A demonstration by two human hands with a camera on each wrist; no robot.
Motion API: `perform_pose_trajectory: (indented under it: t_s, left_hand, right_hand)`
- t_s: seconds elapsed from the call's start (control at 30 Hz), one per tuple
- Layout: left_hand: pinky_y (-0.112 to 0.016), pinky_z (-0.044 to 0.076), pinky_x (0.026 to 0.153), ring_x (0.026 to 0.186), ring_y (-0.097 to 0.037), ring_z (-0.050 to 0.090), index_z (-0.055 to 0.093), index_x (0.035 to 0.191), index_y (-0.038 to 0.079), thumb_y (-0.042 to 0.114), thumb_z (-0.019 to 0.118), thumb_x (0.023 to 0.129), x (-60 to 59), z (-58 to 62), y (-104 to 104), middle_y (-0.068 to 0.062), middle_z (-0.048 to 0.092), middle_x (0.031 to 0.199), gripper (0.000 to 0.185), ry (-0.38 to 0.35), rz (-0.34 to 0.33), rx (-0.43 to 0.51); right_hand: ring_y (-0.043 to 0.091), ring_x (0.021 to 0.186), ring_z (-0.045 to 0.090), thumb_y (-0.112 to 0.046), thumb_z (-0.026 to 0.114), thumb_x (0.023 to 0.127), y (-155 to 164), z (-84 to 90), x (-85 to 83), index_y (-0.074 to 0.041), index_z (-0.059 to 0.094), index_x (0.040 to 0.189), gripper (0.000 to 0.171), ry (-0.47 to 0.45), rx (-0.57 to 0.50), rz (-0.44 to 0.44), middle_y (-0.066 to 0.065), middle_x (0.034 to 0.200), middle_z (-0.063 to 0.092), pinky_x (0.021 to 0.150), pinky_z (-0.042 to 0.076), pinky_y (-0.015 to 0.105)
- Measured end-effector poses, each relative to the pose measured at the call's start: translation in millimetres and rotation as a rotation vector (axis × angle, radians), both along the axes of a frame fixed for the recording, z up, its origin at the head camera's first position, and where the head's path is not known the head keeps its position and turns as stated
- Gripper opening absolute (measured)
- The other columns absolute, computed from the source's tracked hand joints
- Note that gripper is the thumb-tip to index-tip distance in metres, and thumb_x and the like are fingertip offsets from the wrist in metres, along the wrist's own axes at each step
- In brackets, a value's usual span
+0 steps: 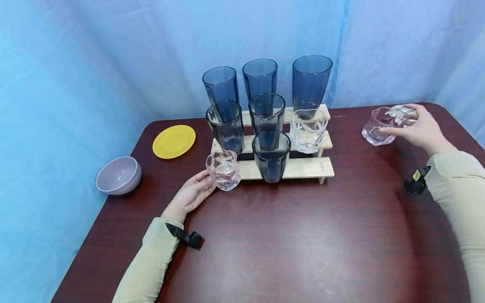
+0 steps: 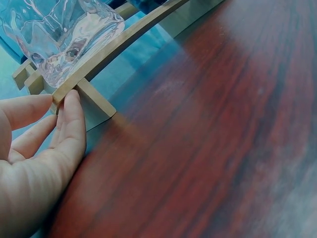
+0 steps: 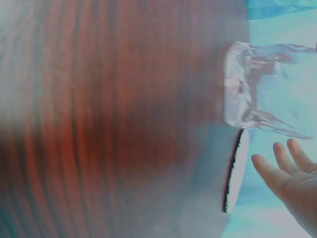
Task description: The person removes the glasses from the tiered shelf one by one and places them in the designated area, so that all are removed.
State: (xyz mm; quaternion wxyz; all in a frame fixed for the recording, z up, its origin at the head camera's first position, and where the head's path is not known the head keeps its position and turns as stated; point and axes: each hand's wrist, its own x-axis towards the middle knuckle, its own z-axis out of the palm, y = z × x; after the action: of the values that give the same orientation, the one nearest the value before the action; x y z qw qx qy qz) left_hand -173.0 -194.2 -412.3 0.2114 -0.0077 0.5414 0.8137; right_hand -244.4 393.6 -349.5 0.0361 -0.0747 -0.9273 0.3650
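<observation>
My left hand (image 1: 193, 191) pinches the left end of the lowest step of a three-step wooden rack (image 1: 303, 168). In the left wrist view, thumb and fingertips meet at the plank's end (image 2: 67, 94). A pinkish clear tumbler (image 1: 224, 172) stands on that step, just above the fingers. My right hand (image 1: 420, 128) is at the right side of the table, fingers spread, close to a second pink tumbler (image 1: 379, 130) standing on the tabletop. In the right wrist view, the fingertips (image 3: 262, 163) show beside this tumbler (image 3: 237, 87), with a gap between.
Several tall blue-grey glasses (image 1: 267, 113) and a clear tumbler (image 1: 308, 134) stand on the rack. A yellow plate (image 1: 174, 142) and stacked lilac bowls (image 1: 118, 174) are at left. A white patterned disc (image 1: 403, 110) lies behind the right hand. Blue curtains (image 1: 170, 50) surround the table (image 1: 288, 235).
</observation>
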Motion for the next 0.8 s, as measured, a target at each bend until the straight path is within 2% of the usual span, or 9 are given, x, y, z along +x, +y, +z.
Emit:
perform_pose_trajectory:
  t_s: [0.07,0.17,0.33,0.47,0.6,0.7,0.77,0.8]
  left_hand:
    - [-0.016,0.047,0.084,0.097,-0.001,0.057,0.01,0.148,-0.004,-0.002,0.032,0.1,0.3,0.3,0,0.008,0.059,0.103,0.053,-0.003,0.0,0.006]
    - [-0.016,0.048,0.083,0.096,-0.001,0.057,0.01,0.149,-0.004,-0.003,0.031,0.1,0.5,0.8,-1,0.008,0.059,0.102,0.053,-0.006,0.003,0.013]
    - [-0.016,0.048,0.083,0.095,-0.001,0.057,0.011,0.149,-0.003,-0.003,0.032,0.1,0.7,0.5,-1,0.008,0.06,0.102,0.053,-0.017,0.0,0.026]
    - [-0.016,0.049,0.082,0.094,-0.001,0.058,0.012,0.149,-0.002,-0.002,0.034,0.1,0.1,-0.1,-1,0.007,0.06,0.102,0.053,-0.029,0.0,0.037]
    - [-0.016,0.048,0.082,0.095,-0.001,0.058,0.01,0.149,-0.003,-0.002,0.034,0.1,-1.1,-0.5,0,0.007,0.059,0.102,0.054,-0.031,-0.003,0.032]
    - [-0.015,0.048,0.082,0.095,-0.001,0.057,0.008,0.149,-0.004,-0.002,0.034,0.1,-1.5,-0.7,-1,0.007,0.059,0.103,0.055,-0.023,-0.009,0.022]
    - [-0.015,0.048,0.082,0.094,-0.001,0.058,0.008,0.149,-0.004,-0.001,0.033,0.1,-1.5,-0.1,-1,0.007,0.059,0.102,0.055,-0.021,-0.005,0.016]
    - [-0.015,0.048,0.082,0.094,-0.001,0.058,0.009,0.149,-0.003,-0.001,0.033,0.101,-1.5,0.1,-1,0.008,0.059,0.102,0.054,-0.022,-0.002,0.014]
  right_hand:
    - [0.047,0.129,0.031,-0.042,0.07,0.082,2,5.8,2.6,-0.011,0.011,0.152,0.097,-0.008,0.003,0.005,0.032,0.147,0.026,0.091,0.037,0.04]
    - [0.048,0.134,0.024,-0.043,0.07,0.082,2,13.9,6.9,-0.014,0.01,0.153,0.098,-0.01,-0.001,-0.001,0.029,0.151,0.021,0.1,0.029,0.059]
    - [0.046,0.137,0.02,-0.043,0.071,0.081,-3,21.8,17.0,-0.013,0.011,0.153,0.098,0.011,0.026,-0.021,0.027,0.153,0.019,0.103,0.024,0.064]
    - [0.049,0.136,0.021,-0.04,0.071,0.081,-13,24.8,27.3,-0.006,0.015,0.151,0.096,0.059,0.08,-0.013,0.029,0.151,0.019,0.101,0.024,0.067]
    - [0.05,0.131,0.027,-0.032,0.075,0.079,-24,27.7,38.1,0.0,0.025,0.147,0.09,0.179,0.134,-0.005,0.033,0.144,0.029,0.102,0.023,0.065]
    - [0.047,0.129,0.031,-0.027,0.077,0.076,-35,30.6,47.3,-0.001,0.033,0.144,0.086,0.261,0.136,-0.001,0.031,0.14,0.038,0.106,0.024,0.059]
    - [0.04,0.129,0.035,-0.026,0.078,0.075,-44,32.4,54.2,-0.005,0.037,0.143,0.083,0.298,0.13,0.0,0.026,0.139,0.042,0.109,0.027,0.047]
    - [0.032,0.13,0.036,-0.024,0.079,0.075,-49,32.8,57.9,-0.007,0.038,0.142,0.081,0.314,0.116,0.006,0.022,0.138,0.044,0.109,0.028,0.038]
